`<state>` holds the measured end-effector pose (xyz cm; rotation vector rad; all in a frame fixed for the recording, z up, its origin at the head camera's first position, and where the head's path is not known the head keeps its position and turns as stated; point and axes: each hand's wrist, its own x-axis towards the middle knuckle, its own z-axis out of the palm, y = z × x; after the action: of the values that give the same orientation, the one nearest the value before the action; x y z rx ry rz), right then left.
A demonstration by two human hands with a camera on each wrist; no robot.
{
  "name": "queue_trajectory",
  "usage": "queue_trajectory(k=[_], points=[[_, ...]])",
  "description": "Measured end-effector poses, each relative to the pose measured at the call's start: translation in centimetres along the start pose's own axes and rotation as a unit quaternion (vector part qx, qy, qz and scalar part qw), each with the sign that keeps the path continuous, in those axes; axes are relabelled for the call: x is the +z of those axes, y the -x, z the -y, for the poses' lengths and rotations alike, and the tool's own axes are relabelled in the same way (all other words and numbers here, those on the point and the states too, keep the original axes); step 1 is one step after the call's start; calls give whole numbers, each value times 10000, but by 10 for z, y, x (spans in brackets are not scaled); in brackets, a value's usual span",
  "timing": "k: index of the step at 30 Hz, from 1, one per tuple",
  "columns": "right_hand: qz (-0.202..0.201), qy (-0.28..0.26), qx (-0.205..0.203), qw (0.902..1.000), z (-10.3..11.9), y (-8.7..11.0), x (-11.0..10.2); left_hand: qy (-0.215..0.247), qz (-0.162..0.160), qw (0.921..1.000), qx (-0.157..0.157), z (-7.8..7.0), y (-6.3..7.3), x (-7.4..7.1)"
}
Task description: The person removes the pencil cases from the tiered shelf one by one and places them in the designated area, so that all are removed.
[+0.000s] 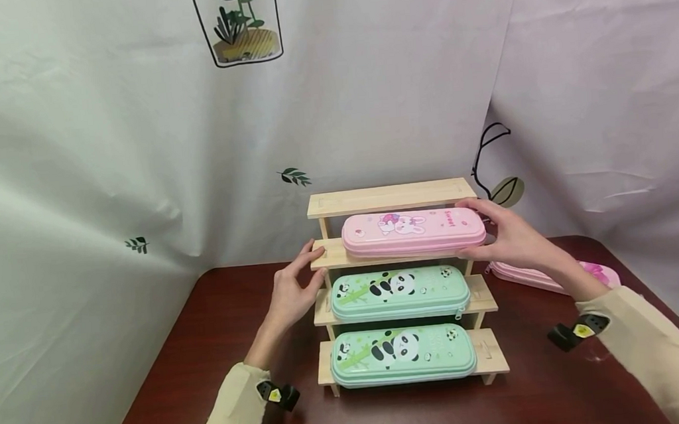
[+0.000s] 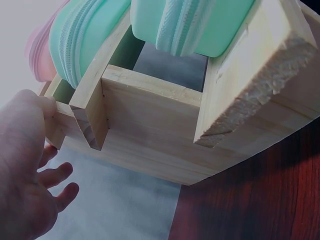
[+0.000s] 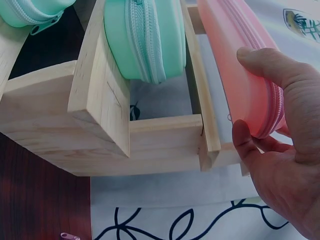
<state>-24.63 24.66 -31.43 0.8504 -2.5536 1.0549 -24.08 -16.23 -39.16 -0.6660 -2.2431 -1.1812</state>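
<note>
Pink, rounded, rabbit-printed zippered case (image 1: 414, 231)

A pale cloth (image 1: 402, 100) is hanging in folds behind the dark reddish table (image 1: 211, 335). On it, one plant print (image 1: 246, 45) and some small leaf prints (image 1: 293, 175) are showing.

Whoever this is has long sleeves in a plain pale cream, the left sleeve (image 1: 229, 410) and the right sleeve (image 1: 661, 343) both softly creased, ending near the wrists so that the left hand (image 1: 290, 288) and right hand (image 1: 511, 233) come out bare. Over each cuff sits a small black gadget, one being the left wrist camera (image 1: 290, 398) and its twin the right wrist camera (image 1: 561, 337), both stubby and boxy, and beside each housing I can spot a bright yellow mark (image 1: 582, 330), its detail too small to make out.
</note>
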Motion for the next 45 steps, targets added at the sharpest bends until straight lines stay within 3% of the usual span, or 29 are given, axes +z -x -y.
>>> queue_trajectory(k=[5,11,24,35,45], points=[[-53,-236,-37,9997,-1,5,-4,29,-39,10000,40,0,0,1],[-137,-125,-60,9998,-3,12,-10,41,-21,10000,56,1,-1,1],[-272,6,521,9983,-1,27,-22,87,-26,9999,98,2,0,1],[-484,390,434,9971,-9,43,-32,84,-23,9999,79,1,0,1],[-779,270,641,9945,-14,55,-38,84,-11,10000,47,0,0,1]])
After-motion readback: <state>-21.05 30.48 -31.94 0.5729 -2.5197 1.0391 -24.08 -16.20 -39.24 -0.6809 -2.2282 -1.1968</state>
